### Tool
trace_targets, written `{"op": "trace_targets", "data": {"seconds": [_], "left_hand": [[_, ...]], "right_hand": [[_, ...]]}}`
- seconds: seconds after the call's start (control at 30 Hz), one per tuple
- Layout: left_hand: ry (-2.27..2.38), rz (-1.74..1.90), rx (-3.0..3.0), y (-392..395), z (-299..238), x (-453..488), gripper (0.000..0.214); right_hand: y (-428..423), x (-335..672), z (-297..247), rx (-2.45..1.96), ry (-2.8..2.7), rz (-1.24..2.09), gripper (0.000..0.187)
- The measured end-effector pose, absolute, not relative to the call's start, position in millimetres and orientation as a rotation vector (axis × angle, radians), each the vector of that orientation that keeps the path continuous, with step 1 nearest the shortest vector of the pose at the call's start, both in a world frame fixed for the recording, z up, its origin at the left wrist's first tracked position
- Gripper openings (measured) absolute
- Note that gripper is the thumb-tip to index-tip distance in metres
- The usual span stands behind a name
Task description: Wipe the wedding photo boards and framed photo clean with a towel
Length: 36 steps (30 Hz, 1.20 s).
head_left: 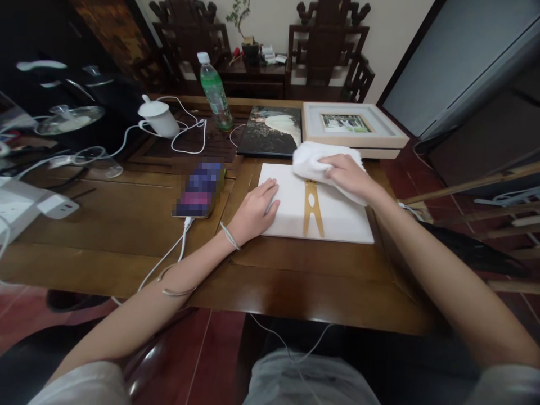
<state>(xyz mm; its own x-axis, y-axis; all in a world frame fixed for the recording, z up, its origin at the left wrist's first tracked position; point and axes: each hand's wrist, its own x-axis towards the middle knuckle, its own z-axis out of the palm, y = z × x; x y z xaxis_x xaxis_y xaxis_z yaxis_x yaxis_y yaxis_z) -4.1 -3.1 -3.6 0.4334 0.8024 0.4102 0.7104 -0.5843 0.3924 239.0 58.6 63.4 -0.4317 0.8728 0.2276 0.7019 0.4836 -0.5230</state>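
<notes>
A white rectangular panel [287, 216] lies flat on the wooden table, with a gold A-shaped metal stand piece [313, 216] on its middle. My left hand [255, 211] rests on the panel's left edge, fingers stretched out and holding nothing. In my right hand [348, 174] is a fluffy white cloth [327, 154], gripped from above and touching the panel's upper right part. The cloth covers the top of the gold piece and the panel's far right corner.
Behind the panel lie a dark photo panel [272, 132] and a light wooden picture frame [354, 126]. To the left are a phone [200, 190] on a charging cable, a green-labelled bottle [216, 95], a lidded white cup [159, 117] and a clear glass [99, 160].
</notes>
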Motion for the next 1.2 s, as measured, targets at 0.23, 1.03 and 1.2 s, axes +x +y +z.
{"op": "trace_targets", "data": {"seconds": [0.23,1.03,1.2], "left_hand": [[1.349,0.831,2.518,-2.6,-2.4,-3.1,0.039],[1.328,0.826,2.53,-3.0,-1.9,-4.1,0.039],[1.336,0.811,2.551,-3.5,-1.9,-3.4,0.038]], "right_hand": [[-22.0,290.7,51.5,-1.388,-2.393,0.367,0.028],[48.9,292.3,52.5,-1.385,-2.315,0.334,0.019],[1.2,293.4,44.3,-1.247,-2.377,0.337,0.02]]}}
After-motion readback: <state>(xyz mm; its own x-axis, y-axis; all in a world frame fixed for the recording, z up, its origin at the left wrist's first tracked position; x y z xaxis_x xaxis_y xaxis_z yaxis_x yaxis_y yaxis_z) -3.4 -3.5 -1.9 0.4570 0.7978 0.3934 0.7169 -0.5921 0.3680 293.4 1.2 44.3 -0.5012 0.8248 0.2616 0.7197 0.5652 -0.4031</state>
